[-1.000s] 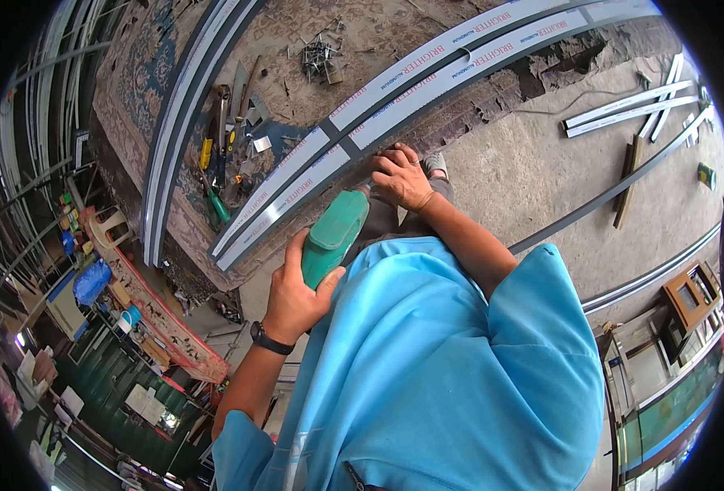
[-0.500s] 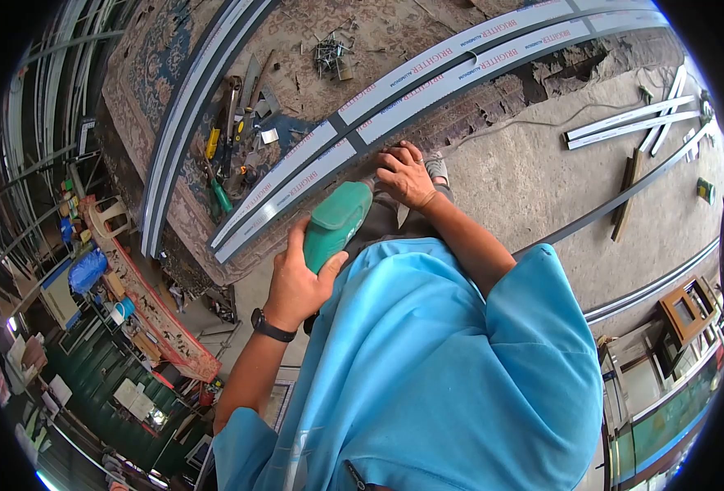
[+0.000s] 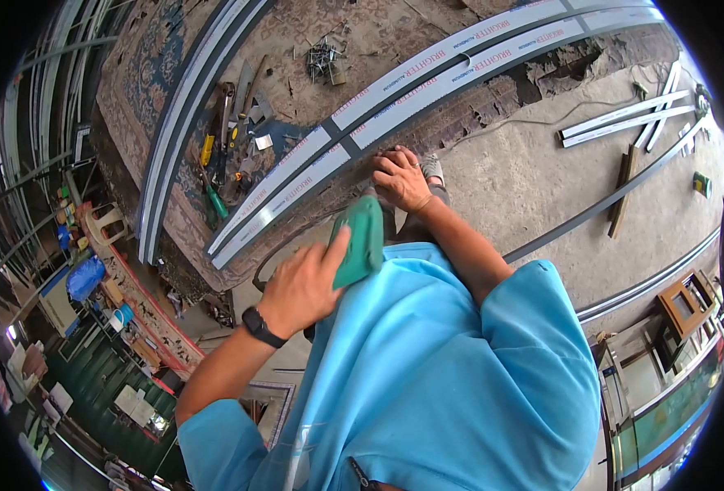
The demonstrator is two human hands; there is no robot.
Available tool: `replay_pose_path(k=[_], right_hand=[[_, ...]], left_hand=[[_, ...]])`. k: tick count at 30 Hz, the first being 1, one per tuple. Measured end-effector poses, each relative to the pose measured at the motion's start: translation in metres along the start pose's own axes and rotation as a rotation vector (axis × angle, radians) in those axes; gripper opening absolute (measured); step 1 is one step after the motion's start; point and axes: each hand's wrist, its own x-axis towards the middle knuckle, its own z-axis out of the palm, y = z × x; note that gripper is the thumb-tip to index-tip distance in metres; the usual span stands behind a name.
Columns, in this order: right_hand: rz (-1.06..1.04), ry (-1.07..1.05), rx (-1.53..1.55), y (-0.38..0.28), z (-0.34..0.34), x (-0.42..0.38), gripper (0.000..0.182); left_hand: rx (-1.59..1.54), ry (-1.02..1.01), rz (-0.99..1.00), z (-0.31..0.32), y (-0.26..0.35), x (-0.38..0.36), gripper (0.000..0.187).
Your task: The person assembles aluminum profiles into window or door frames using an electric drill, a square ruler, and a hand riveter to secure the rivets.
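My left hand [image 3: 300,290], with a black watch at its wrist, is wrapped round a green tool [image 3: 363,241] that looks like a hand-held power tool. Its narrow end points away from me, toward my other hand. My right hand [image 3: 399,178] is closed with the fingers curled under, just past the tool's tip and close to the near edge of the carpeted bench. Whatever those fingers hold is hidden. Beyond both hands, two long aluminium profiles [image 3: 394,114] with printed white film lie side by side on the bench.
More profiles [image 3: 186,123] lie at the left of the bench. Pliers, a green-handled screwdriver [image 3: 217,202] and other tools lie between the sets. A pile of screws [image 3: 325,61] sits farther back. White-wrapped pieces [image 3: 628,119] rest on the concrete floor at right.
My left hand has rolled the green tool over, so it now stands more upright, and its elbow has swung outward to the left. The right hand has hardly moved.
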Motion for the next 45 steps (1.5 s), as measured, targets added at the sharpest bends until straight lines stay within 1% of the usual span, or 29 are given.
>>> replay_pose_path(k=[2,5,6,7,8,9,12,14,15,16,17,20,21,23,24,27,30,31,33,34,36,38,39,40,41,42,44,45], right_hand=[[0.004,-0.038,0.019,0.002,0.002,-0.004,0.025],[0.008,-0.052,0.023,0.001,-0.002,-0.003,0.026],[0.021,-0.051,0.021,0.002,-0.003,-0.003,0.025],[0.028,-0.053,0.023,0.001,-0.003,-0.003,0.025],[0.034,-0.056,0.028,-0.001,-0.002,-0.002,0.025],[0.048,-0.048,0.051,-0.003,-0.002,0.000,0.027],[0.084,-0.025,0.067,-0.008,-0.006,0.002,0.028],[0.095,-0.021,0.068,-0.004,-0.004,0.000,0.026],[0.111,-0.005,0.069,-0.001,0.000,-0.003,0.023],[0.047,-0.044,0.001,0.000,-0.004,-0.002,0.023],[0.050,-0.038,-0.002,-0.004,-0.007,0.003,0.024],[0.060,-0.034,-0.018,-0.012,-0.010,0.008,0.032],[0.070,-0.036,-0.031,-0.014,-0.008,0.009,0.033],[0.101,-0.085,-0.082,-0.014,-0.005,0.005,0.040],[0.088,-0.103,-0.102,-0.013,-0.006,0.006,0.040],[0.071,-0.160,-0.156,-0.024,-0.004,0.011,0.039],[0.076,-0.229,-0.215,-0.027,-0.010,0.018,0.036],[0.076,-0.254,-0.228,-0.029,-0.011,0.020,0.035],[0.057,-0.286,-0.243,-0.034,-0.013,0.022,0.035],[0.059,-0.314,-0.197,-0.036,-0.014,0.023,0.036],[0.009,-0.344,-0.037,-0.044,-0.025,0.026,0.035],[0.304,-0.320,0.219,-0.063,-0.034,0.020,0.035],[0.457,-0.291,0.329,-0.073,-0.043,0.017,0.035],[0.512,-0.196,0.332,-0.079,-0.050,0.015,0.031],[0.655,-0.178,0.368,-0.083,-0.059,0.017,0.026],[0.788,-0.152,0.411,-0.084,-0.066,0.022,0.022],[1.092,0.032,0.779,-0.081,-0.078,0.039,0.021],[1.220,0.132,0.980,-0.079,-0.084,0.048,0.021]], left_hand=[[-0.032,0.145,0.094,0.035,-0.045,-0.024,0.081],[-0.378,0.376,-0.004,0.032,-0.102,-0.015,0.072],[-0.841,0.216,-0.262,0.000,-0.092,-0.003,0.060],[-0.948,0.152,-0.342,-0.033,-0.075,0.014,0.047],[-0.947,0.097,-0.314,-0.049,-0.075,0.030,0.046],[-0.792,0.071,-0.167,-0.064,-0.070,0.047,0.051],[-0.062,0.006,0.020,-0.072,-0.018,0.064,0.057],[0.152,-0.075,0.078,-0.049,0.006,0.047,0.069],[0.222,-0.062,0.149,-0.038,0.008,0.034,0.073],[0.299,-0.056,0.209,-0.029,0.002,0.023,0.077],[0.175,-0.036,0.174,-0.024,-0.014,0.013,0.080],[-0.431,0.263,-0.007,-0.028,-0.064,-0.028,0.076],[-0.522,0.491,0.088,-0.025,-0.083,-0.048,0.074],[-1.102,0.541,0.019,-0.020,-0.109,-0.104,0.073],[-1.398,0.560,-0.006,-0.018,-0.120,-0.129,0.072],[-1.539,0.710,-0.057,-0.016,-0.152,-0.181,0.081],[-1.718,0.808,-0.071,-0.009,-0.180,-0.200,0.089],[-1.423,0.847,-0.286,-0.024,-0.190,-0.196,0.098],[-1.049,0.829,-0.550,-0.016,-0.246,-0.171,0.101],[-0.850,0.814,-0.672,-0.004,-0.281,-0.158,0.102],[-0.563,0.853,-0.787,0.042,-0.378,-0.136,0.106],[-0.383,0.845,-0.900,0.077,-0.453,-0.119,0.104],[-0.358,0.866,-0.925,0.083,-0.474,-0.112,0.104],[-0.340,0.886,-0.949,0.094,-0.491,-0.105,0.104],[-0.290,0.924,-0.916,0.110,-0.520,-0.105,0.104],[-0.237,0.972,-0.892,0.126,-0.537,-0.098,0.105],[-0.326,0.780,-1.145,0.105,-0.515,-0.087,0.106],[-0.348,0.794,-1.133,0.105,-0.506,-0.081,0.105]])
